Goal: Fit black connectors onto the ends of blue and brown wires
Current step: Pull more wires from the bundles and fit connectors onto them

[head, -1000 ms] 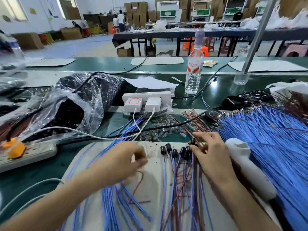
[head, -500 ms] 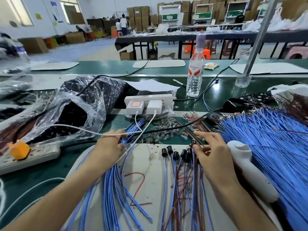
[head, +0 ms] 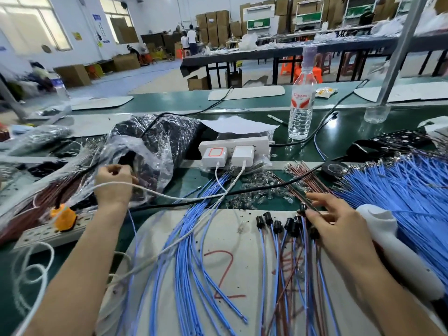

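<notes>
My left hand (head: 114,183) is at the mouth of a clear plastic bag (head: 155,146) of black connectors on the left, its fingers curled inside; what they hold is hidden. My right hand (head: 339,226) lies over a row of finished wires with black connectors (head: 277,224) on their ends, and thumb and forefinger pinch one connector-tipped wire (head: 302,209). Loose blue wires (head: 194,251) fan across the white board (head: 230,275) between my hands. A big bundle of blue wires (head: 400,185) lies on the right, with brown wires (head: 308,175) beside it.
A white power strip (head: 232,149) with two chargers sits behind the board, its cables crossing the blue wires. A white handheld tool (head: 397,248) lies by my right wrist. A water bottle (head: 300,105) stands further back, and an orange plug (head: 63,215) sits at the left.
My left hand has left the white board and moved up and left to the bag's mouth. My right hand has stayed on the finished wires.
</notes>
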A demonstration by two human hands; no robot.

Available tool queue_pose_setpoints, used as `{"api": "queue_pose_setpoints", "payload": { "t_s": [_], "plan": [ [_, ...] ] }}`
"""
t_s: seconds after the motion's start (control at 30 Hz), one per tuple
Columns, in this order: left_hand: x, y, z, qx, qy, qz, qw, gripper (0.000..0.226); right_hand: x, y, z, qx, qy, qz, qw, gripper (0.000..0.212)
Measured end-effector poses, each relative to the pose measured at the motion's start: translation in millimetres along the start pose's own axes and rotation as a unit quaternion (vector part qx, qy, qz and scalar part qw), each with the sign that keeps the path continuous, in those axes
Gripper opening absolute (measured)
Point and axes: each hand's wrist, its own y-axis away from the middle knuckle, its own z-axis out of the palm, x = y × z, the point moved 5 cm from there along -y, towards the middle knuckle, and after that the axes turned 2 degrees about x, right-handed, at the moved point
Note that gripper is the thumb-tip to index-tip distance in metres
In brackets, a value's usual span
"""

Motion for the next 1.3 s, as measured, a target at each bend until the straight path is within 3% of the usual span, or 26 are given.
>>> {"api": "queue_pose_setpoints", "payload": {
  "t_s": [0.07, 0.1, 0.17, 0.23, 0.4, 0.47, 0.57, 0.67, 0.73, 0.8, 0.9, 1.03, 1.1, 1.17, 1.23, 1.3],
  "plan": [
    [-1, -16, -13, 0.068, -0.036, -0.003, 0.997, 0.019, 3, 0, -2, -0.003, -0.004, 0.014, 1.0, 0.027],
    [-3, -20, -14, 0.053, -0.081, -0.006, 0.995, 0.022, 3, 0, -1, -0.007, -0.004, 0.02, 1.0, 0.027],
    [-10, -15, 5, -0.076, -0.176, -0.022, 0.981, 0.017, 4, 1, 0, -0.018, -0.011, 0.032, 0.999, 0.026],
    [-18, -3, 23, -0.184, -0.277, -0.03, 0.942, 0.021, 3, 3, 0, -0.027, -0.01, 0.038, 0.999, 0.025],
    [-1, 10, 34, -0.218, -0.445, 0.1, 0.863, 0.029, 0, 2, 2, -0.029, -0.003, 0.04, 0.999, 0.022],
    [-3, 7, 34, -0.213, -0.458, 0.111, 0.856, 0.028, -1, 2, 1, -0.03, -0.004, 0.045, 0.999, 0.022],
    [15, 3, 21, -0.125, -0.36, 0.11, 0.918, 0.029, -4, 3, 1, -0.031, -0.01, 0.041, 0.999, 0.021],
    [50, 9, -10, -0.003, -0.306, 0.171, 0.936, 0.024, -5, 3, 0, -0.032, -0.014, 0.045, 0.998, 0.02],
    [60, 27, -34, 0.036, -0.271, 0.195, 0.942, 0.018, -7, 4, -1, -0.027, -0.017, 0.047, 0.998, 0.02],
    [53, 58, -46, -0.01, -0.26, 0.206, 0.943, 0.018, -8, 6, 0, -0.017, -0.017, 0.042, 0.999, 0.02],
    [34, 101, -44, -0.155, -0.27, 0.172, 0.935, 0.025, -9, 5, -1, -0.008, 0.005, 0.033, 0.999, 0.018],
    [30, 148, -15, -0.375, -0.262, 0.115, 0.882, 0.028, -15, 7, 1, -0.002, 0.026, 0.005, 1.0, 0.015],
    [50, 180, 10, -0.45, -0.203, 0.152, 0.856, 0.02, -23, 10, 0, -0.002, 0.031, -0.026, 0.999, 0.012],
    [72, 206, 40, -0.499, -0.082, 0.141, 0.851, 0.022, -26, 12, 6, -0.071, -0.077, 0.006, 0.994, 0.015],
    [92, 226, 73, -0.527, 0.038, 0.073, 0.846, 0.033, -30, 18, 18, -0.201, -0.284, 0.098, 0.932, 0.021],
    [106, 239, 105, -0.528, 0.133, 0.002, 0.839, 0.028, -34, 27, 28, -0.303, -0.377, 0.157, 0.861, 0.038]
  ]
}}
